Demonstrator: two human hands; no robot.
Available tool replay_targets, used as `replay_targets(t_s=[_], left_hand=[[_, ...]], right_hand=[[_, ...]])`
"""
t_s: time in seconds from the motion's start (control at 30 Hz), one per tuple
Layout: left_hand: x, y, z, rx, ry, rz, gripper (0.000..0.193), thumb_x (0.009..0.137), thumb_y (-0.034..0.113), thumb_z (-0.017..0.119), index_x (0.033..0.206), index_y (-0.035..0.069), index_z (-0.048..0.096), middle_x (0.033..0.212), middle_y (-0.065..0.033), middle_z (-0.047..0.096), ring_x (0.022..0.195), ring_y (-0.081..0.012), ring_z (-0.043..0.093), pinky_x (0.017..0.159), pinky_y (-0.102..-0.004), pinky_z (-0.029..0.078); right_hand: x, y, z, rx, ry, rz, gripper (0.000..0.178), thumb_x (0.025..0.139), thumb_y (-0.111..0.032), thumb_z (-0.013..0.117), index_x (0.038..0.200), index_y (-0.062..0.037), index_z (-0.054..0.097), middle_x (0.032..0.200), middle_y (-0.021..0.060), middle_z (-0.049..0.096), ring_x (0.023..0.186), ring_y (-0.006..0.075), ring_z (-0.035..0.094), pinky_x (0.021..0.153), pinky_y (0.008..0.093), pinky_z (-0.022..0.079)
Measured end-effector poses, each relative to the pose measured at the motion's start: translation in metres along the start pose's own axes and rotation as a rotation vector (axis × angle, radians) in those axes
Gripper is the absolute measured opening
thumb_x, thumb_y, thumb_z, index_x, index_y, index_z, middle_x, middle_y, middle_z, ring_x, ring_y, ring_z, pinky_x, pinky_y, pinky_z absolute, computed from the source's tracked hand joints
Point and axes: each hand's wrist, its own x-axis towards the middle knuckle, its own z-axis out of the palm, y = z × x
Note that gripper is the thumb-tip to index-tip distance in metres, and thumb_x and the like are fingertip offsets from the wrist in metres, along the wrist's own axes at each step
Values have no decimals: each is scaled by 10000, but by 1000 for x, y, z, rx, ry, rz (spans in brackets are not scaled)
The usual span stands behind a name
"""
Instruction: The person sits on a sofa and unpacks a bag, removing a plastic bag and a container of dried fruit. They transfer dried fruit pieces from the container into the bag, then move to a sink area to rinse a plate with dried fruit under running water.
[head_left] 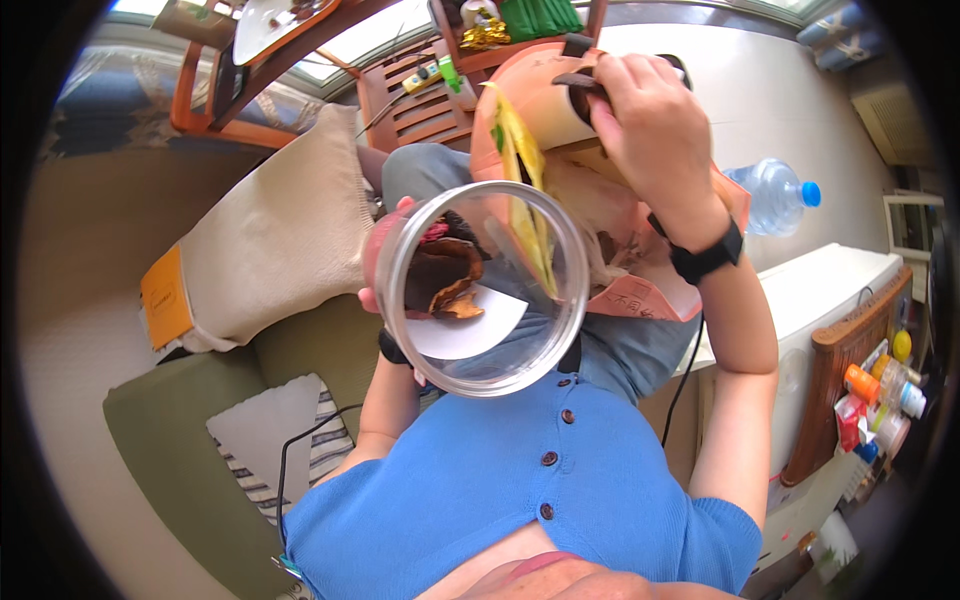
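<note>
The clear round jar (487,386) is tilted in front of the blue shirt (480,470), with curled brown and orange-tan dried pieces (455,290) seen inside, and is gripped by the mostly hidden left hand (369,300). A dark piece (578,81) is pinched by the right hand (650,115) over the pink bag (655,297); pieces are apparently being handled singly, and a steady jar and light pinch seem called for.

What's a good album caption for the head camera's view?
The left hand holds a clear jar of curled brown pieces; the right hand pinches a dark piece over a pink bag.
</note>
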Motion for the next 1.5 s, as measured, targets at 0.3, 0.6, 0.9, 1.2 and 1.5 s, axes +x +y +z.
replay_targets(t_s=[0.3,0.6,0.9,1.2,1.5], left_hand=[[6,6,34,-61,77,-142,1229,657,518,903,1551,170,133,1506,-238,345,1329,-408,477,1082,-545,462],[19,-2,31,187,67,-32,1332,576,466,955,1557,112,127,1479,-155,415,1369,-310,445,1152,-483,381],[25,2,61,366,15,-288,1329,584,469,944,1562,94,126,1444,-120,448,1337,-258,485,1135,-415,386],[22,0,40,296,31,-258,1367,602,620,886,1579,103,81,1509,-129,409,1367,-282,464,1134,-457,409],[10,-12,30,225,121,-228,1365,641,747,780,1603,164,7,1596,-149,284,1426,-330,377,1160,-512,369]], right_hand=[[-11,-36,-112,537,112,-72,267,793,30,742,1051,-16,693,992,116,696,886,257,667,793,340,523],[-36,-66,-119,428,-586,-61,274,832,-114,726,1075,-1,670,788,135,656,708,337,647,639,412,514],[-60,-43,-65,893,-464,-140,378,861,-164,677,1216,-50,613,1093,109,631,982,285,634,841,383,505],[-32,-38,-113,654,-474,-181,306,713,-65,803,990,-44,675,859,105,687,737,301,679,641,356,561],[-13,-54,-124,741,-244,-108,436,679,125,708,1079,-44,671,918,92,680,744,157,634,580,246,509]])
